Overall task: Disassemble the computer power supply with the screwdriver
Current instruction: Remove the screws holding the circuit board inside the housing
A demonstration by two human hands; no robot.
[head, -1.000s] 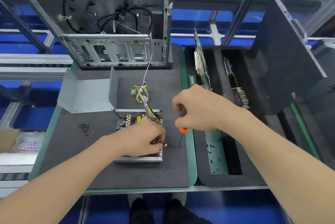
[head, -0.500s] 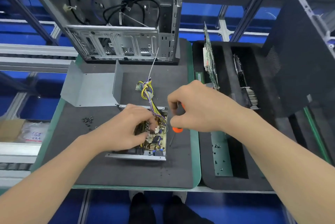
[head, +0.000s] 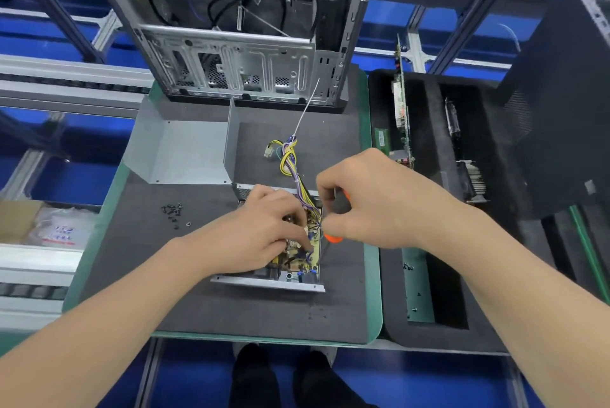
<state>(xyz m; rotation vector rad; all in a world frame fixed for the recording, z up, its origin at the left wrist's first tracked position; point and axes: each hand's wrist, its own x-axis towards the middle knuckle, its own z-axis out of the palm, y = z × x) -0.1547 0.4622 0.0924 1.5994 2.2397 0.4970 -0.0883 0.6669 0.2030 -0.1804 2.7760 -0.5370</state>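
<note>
Head-worn view, looking down, close over bench (head: 264, 325)

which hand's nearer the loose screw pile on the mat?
Left. The left hand rests on the open power supply, right of the screw pile; the right hand, gripping the screwdriver, is farther right, beyond the left hand.

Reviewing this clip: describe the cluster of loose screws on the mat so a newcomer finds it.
Start at the dark mat before the open computer case. Left of the opened power supply under the left hand lies a cluster of small black screws. Unlike the few screws scattered on the green strip in the right tray, these sit bunched together.
</note>
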